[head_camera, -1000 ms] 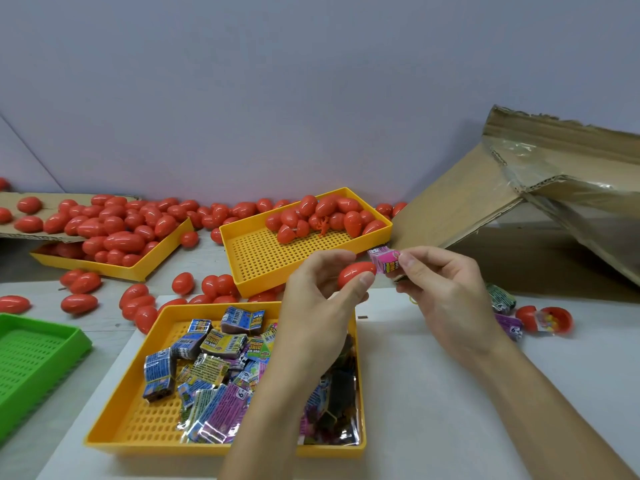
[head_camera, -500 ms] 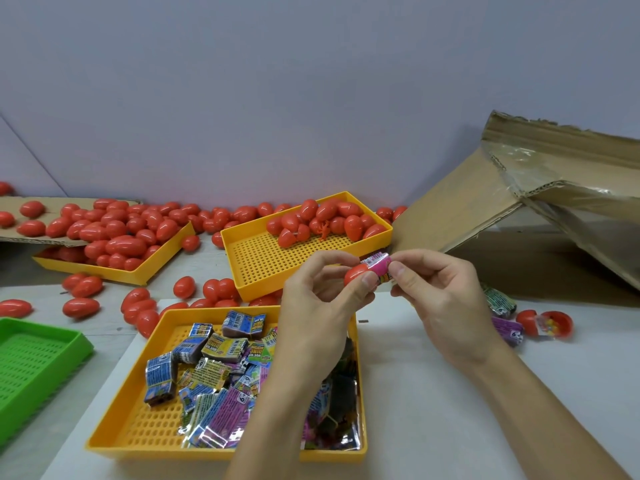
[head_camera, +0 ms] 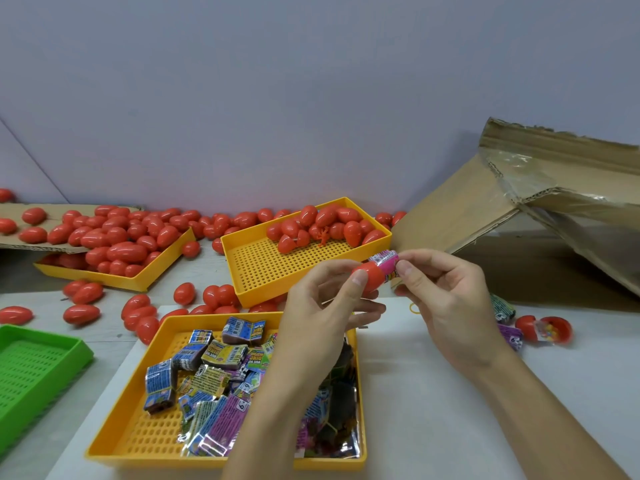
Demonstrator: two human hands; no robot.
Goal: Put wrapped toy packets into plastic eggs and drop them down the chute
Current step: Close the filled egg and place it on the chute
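- Nearest, a yellow perforated tray [head_camera: 114, 441] sits on the white tabletop [head_camera: 433, 410], holding a heap of wrapped toy packets [head_camera: 211, 379] in blue, yellow and purple foil; both forearms cross above its right side.
- To the left, the corner of a green tray [head_camera: 31, 368] lies beside it.
- Above the tray's far edge, the left hand [head_camera: 322, 317] grips a red egg half [head_camera: 369, 277] between thumb and curled fingers, its open mouth turned to the right.
- The right hand [head_camera: 446, 303] pinches a pink packet [head_camera: 386, 265] between thumb and forefinger; the packet's left end sits in the egg half's mouth, the rest sticking out.
- Right of the hands, two loose packets [head_camera: 504, 311] and an opened red egg [head_camera: 550, 329] with a packet in it lie on the tabletop.
- Behind the hands, a second yellow tray [head_camera: 263, 271] holds red eggs [head_camera: 329, 225] along its far side.
- Farther left, a third yellow tray [head_camera: 135, 282] is piled with red eggs, with more scattered around it.
- At far right, a cardboard chute [head_camera: 519, 209] slopes against the wall.
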